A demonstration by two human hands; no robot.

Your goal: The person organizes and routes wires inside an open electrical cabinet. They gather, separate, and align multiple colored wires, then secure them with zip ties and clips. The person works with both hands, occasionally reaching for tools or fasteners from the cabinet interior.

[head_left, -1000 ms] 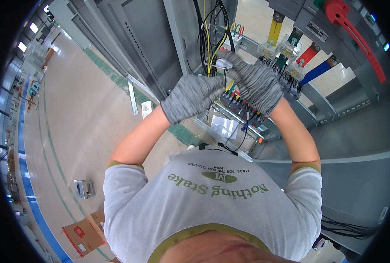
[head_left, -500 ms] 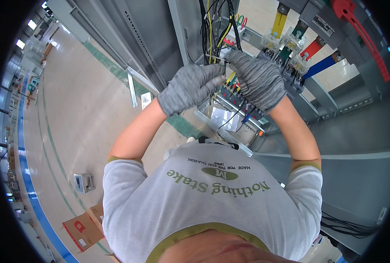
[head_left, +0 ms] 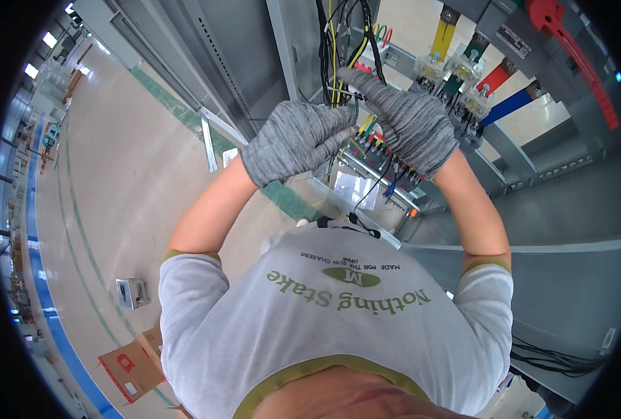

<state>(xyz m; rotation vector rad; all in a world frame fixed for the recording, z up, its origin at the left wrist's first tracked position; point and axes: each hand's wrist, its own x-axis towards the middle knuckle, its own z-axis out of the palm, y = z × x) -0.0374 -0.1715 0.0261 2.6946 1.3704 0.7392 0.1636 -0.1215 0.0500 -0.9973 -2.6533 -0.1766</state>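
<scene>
Both my hands wear grey knit gloves and are close together in front of the wire bundle point(head_left: 330, 52) in an open metal cabinet. My left hand point(head_left: 296, 143) has its fingers closed on a thin black wire point(head_left: 356, 108), whose end rises from the fingertips. My right hand point(head_left: 414, 124) reaches in from the right, its index finger stretched toward the bundle. Its other fingers curl beneath, and what they grip is hidden. A thin pale rod-like piece point(head_left: 339, 90) spans the gap just under that index finger; its kind is unclear.
Below the hands is a row of terminals point(head_left: 387, 159) on a rail, with a clear plastic sheet point(head_left: 356, 190) beside it. Yellow, green, red and blue busbars point(head_left: 504, 108) and a red lever point(head_left: 575, 63) are at upper right. A cardboard box point(head_left: 132, 366) is at lower left.
My left hand has shifted slightly left. My right index finger has lifted and stretched further left toward the wire bundle, showing more of the gap between the hands.
</scene>
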